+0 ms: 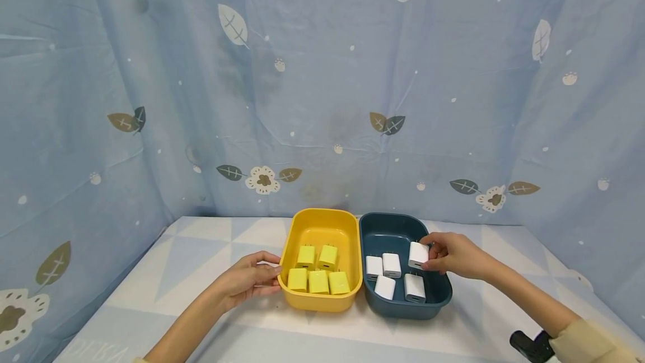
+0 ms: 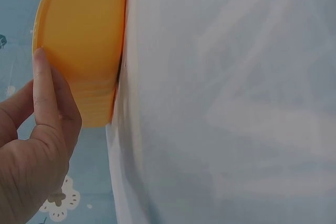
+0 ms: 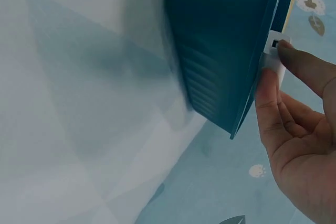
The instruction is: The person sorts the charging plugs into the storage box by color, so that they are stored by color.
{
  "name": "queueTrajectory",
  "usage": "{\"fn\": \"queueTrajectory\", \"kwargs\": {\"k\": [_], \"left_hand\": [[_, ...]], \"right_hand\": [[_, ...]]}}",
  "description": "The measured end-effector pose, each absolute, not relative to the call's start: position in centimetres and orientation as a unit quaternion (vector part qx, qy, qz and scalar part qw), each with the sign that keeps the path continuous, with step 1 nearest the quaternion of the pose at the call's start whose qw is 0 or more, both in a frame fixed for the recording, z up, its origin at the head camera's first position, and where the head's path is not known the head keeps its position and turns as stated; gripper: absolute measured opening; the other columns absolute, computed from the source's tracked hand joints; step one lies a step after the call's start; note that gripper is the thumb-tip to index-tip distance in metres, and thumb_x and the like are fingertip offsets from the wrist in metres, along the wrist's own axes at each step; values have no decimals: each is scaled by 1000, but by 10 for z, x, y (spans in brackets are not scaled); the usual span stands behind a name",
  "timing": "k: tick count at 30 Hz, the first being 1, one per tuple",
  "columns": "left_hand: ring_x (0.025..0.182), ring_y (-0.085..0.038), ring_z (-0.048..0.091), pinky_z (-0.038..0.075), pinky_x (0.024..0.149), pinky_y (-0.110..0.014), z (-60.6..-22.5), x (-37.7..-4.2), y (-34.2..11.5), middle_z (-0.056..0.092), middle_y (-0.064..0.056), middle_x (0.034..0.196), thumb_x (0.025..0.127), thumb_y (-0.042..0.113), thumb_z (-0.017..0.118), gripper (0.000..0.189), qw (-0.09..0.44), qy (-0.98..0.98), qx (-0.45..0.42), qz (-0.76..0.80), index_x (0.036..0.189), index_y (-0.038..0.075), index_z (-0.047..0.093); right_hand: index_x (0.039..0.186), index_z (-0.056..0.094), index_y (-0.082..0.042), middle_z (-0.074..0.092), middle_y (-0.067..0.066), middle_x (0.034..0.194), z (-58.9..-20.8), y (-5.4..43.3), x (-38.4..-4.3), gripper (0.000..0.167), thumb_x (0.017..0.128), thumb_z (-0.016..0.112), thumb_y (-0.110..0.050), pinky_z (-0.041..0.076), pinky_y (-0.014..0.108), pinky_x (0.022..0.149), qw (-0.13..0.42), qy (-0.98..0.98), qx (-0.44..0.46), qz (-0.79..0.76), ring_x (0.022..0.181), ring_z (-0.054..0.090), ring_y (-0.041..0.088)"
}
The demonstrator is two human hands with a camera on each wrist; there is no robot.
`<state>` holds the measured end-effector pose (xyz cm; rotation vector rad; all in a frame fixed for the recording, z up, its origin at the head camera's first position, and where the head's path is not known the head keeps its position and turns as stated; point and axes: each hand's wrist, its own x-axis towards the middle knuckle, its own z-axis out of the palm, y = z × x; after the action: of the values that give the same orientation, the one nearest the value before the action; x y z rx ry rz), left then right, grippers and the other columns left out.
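My right hand pinches a white charger plug between thumb and fingers, at the right side of the dark blue bin. The right wrist view shows this white plug beside the bin's rim, its port facing outward. Several other white charger plugs lie inside that bin. With fairly straight fingers, my left hand touches the left side of the yellow bin; in the left wrist view a fingertip meets its rim. Several yellow charger plugs lie inside the yellow bin.
Both bins stand side by side on a table with a pale patterned cloth. A blue printed curtain hangs behind and at the sides. A black object shows near the right sleeve.
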<state>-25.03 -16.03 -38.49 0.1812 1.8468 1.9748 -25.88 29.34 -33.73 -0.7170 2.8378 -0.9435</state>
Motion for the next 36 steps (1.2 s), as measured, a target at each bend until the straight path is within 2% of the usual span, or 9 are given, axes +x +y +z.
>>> {"fn": "queueTrajectory", "kwargs": {"k": [6,13,22,36], "left_hand": [[87,-20,67,59,83,-34,-385,-250,-161,64,-15,100,98,9,63,39,217,663,72,713,127,-8,44],[86,-19,68,59,83,-33,-384,-250,-161,64,-15,100,98,9,63,40,217,663,64,714,127,-8,43],[86,-19,68,59,83,-34,-384,-250,-161,64,-16,100,98,9,62,39,218,662,68,714,128,-8,44],[86,-20,68,59,84,-35,-385,-251,-161,65,-16,100,98,8,62,38,220,661,69,714,127,-8,44]], "right_hand": [[121,57,11,56,0,72,-336,286,-268,51,82,81,-10,59,37,57,40,936,-193,-291,59,57,16],[117,58,11,57,3,71,-334,278,-277,46,80,81,-5,60,29,56,51,946,-158,-278,59,59,15],[112,59,9,56,7,73,-335,268,-279,41,79,81,-2,60,30,57,57,951,-123,-278,58,60,16],[118,57,10,57,5,74,-336,262,-271,49,81,82,-11,61,31,59,63,947,-126,-288,60,62,16]]}}
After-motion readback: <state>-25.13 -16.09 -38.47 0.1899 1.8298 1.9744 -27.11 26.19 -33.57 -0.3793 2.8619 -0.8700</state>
